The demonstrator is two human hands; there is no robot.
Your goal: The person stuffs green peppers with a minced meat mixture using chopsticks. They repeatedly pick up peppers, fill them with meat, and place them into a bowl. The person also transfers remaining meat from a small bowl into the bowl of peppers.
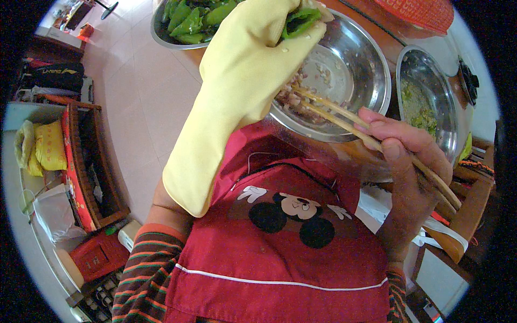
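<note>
A pale yellow rubber glove covers my left hand (258, 56), whose fingers are closed around a hollow green pepper piece (301, 23) over a steel bowl. Bare, my right hand (412, 157) grips a pair of wooden chopsticks (343, 123). Their tips reach into minced meat (288, 99) gathered at the left side of the steel bowl (373, 52). Part of that meat is hidden beneath the gloved hand. Beyond the left forearm, a steel bowl (177, 45) holds several green peppers (192, 20).
At the right stands another steel bowl (448, 109) with green and pale scraps (418, 105). A red plastic basket (424, 14) sits at the table's far side. My red apron (274, 258) hangs close below the meat bowl. Wooden furniture (109, 161) lines the left.
</note>
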